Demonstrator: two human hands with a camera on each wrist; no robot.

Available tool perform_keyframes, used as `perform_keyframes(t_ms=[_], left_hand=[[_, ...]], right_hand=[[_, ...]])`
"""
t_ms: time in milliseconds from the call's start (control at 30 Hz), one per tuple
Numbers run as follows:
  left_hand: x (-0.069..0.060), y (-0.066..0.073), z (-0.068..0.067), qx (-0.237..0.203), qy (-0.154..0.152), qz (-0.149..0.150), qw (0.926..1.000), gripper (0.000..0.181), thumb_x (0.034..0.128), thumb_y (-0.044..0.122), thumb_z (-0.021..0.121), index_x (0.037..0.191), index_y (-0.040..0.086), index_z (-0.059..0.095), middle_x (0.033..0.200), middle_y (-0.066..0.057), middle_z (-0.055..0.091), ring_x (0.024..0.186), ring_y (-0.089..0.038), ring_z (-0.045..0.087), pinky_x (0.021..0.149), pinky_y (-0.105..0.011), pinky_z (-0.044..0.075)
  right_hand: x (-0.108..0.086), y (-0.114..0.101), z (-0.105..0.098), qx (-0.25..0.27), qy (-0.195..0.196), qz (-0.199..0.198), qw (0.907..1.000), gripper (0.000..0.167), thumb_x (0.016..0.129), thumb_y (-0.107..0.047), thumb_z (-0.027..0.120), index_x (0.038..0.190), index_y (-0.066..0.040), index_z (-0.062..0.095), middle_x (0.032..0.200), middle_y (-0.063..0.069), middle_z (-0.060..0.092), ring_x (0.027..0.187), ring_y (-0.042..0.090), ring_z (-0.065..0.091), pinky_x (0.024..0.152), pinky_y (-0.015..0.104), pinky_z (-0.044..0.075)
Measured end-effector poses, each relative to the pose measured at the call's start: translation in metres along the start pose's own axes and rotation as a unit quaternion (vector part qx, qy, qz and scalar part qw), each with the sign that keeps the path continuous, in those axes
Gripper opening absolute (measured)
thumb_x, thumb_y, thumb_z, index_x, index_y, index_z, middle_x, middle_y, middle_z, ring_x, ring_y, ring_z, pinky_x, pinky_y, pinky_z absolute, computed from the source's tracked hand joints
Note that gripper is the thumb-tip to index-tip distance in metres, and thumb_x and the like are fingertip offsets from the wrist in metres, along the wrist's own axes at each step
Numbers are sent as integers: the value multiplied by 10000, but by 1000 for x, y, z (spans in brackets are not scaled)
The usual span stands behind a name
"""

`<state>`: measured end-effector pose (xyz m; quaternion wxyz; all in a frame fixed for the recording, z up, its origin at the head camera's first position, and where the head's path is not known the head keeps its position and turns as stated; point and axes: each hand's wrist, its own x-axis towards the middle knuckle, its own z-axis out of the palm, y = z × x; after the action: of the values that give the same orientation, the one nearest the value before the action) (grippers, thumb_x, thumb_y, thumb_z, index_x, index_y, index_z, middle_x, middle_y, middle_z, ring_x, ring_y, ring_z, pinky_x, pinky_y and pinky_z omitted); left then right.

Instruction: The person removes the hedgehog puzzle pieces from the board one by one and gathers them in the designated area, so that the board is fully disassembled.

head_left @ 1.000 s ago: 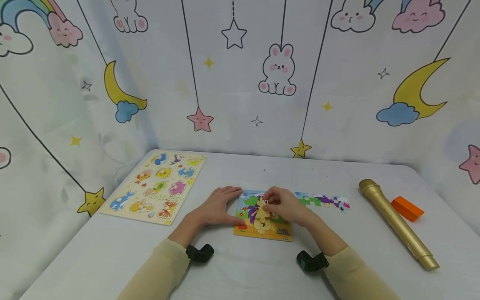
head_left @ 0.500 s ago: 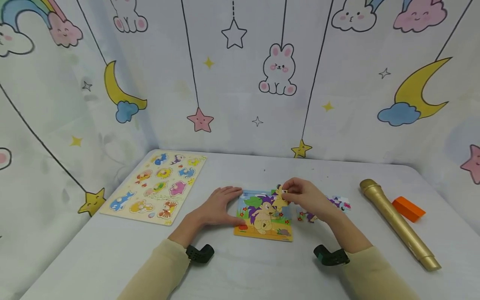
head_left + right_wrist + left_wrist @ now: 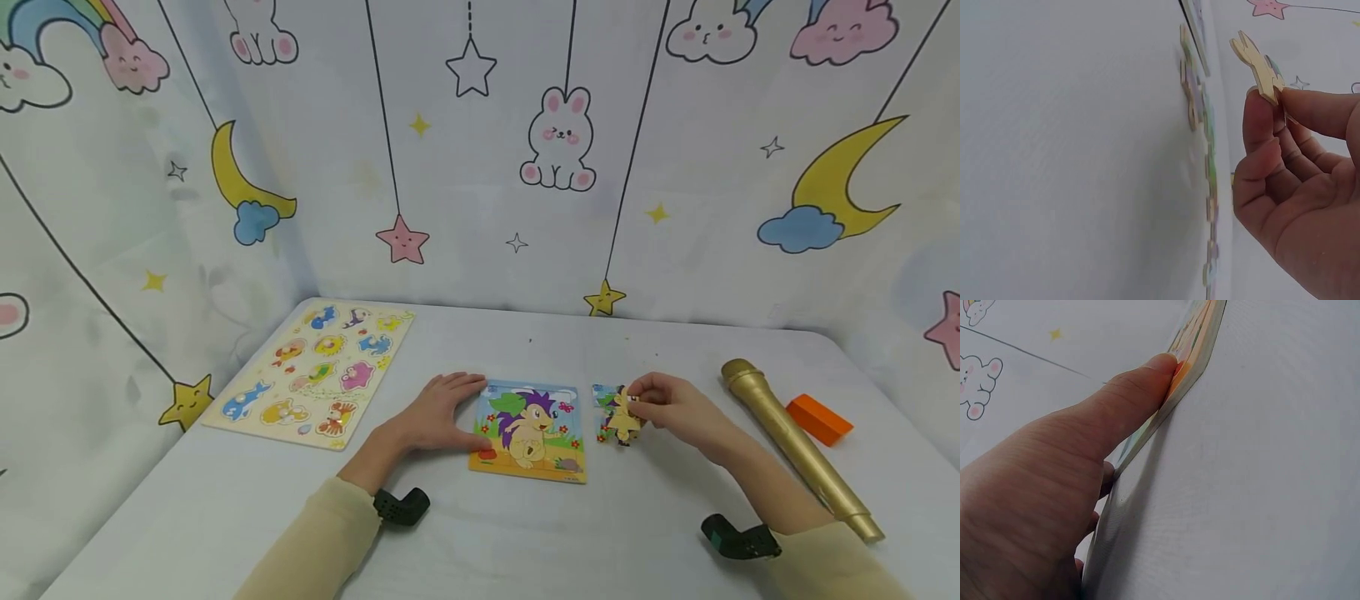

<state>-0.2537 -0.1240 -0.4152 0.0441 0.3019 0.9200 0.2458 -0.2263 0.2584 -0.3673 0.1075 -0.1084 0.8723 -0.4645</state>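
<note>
My right hand point(image 3: 675, 410) has a small wooden jigsaw piece point(image 3: 624, 418), yellow on its printed face and plain pale wood on its back, pinched between thumb and forefinger, while the other fingers curl in toward my palm. I have it raised off the white worktop point(image 3: 600, 542), over a group of loose, brightly printed jigsaw pieces point(image 3: 603, 397) showing blue, green and red; my fingers and the raised piece hide part of them, so I cannot tell how many there are. Just to the left of that group lies the square puzzle board point(image 3: 519, 470) with its purple-spined hedgehog picture, flat on the worktop. My left hand point(image 3: 435, 414) is spread at the board's left side, thumb resting on its lower left corner and fingers stretched out toward the upper left one. Black devices point(image 3: 403, 507) sit on both my wrists, beside the ends of my cream sleeves point(image 3: 322, 533). Beyond my right hand lies a gold, microphone-shaped tube point(image 3: 804, 454), slanting toward me, with a bright orange block point(image 3: 819, 418) just to its right. Well to the left is a large cream board point(image 3: 315, 398) of colourful sea creatures. Behind everything hangs a white cloth point(image 3: 465, 167) printed with rabbits, moons and stars.
</note>
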Motion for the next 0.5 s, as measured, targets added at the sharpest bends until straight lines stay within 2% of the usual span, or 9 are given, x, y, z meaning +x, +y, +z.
perform_keyframes(t_ms=[233,500], left_hand=[[0,0,0,2,9,-1,10000,946,807,585,747,1545,92,419,1599,-45,369,1501,-282,215,1221,-518,76],[0,1,1,-5,9,-15,10000,947,803,589,746,1544,97,421,1596,-42,373,1498,-281,223,1220,-521,80]], right_hand=[[-12,18,-14,-42,12,212,9998,353,997,-195,651,1200,72,541,943,83,647,836,218,586,715,302,527],[-18,34,-22,-286,24,343,9990,346,992,-200,662,1190,64,557,904,67,628,774,214,562,641,269,479]])
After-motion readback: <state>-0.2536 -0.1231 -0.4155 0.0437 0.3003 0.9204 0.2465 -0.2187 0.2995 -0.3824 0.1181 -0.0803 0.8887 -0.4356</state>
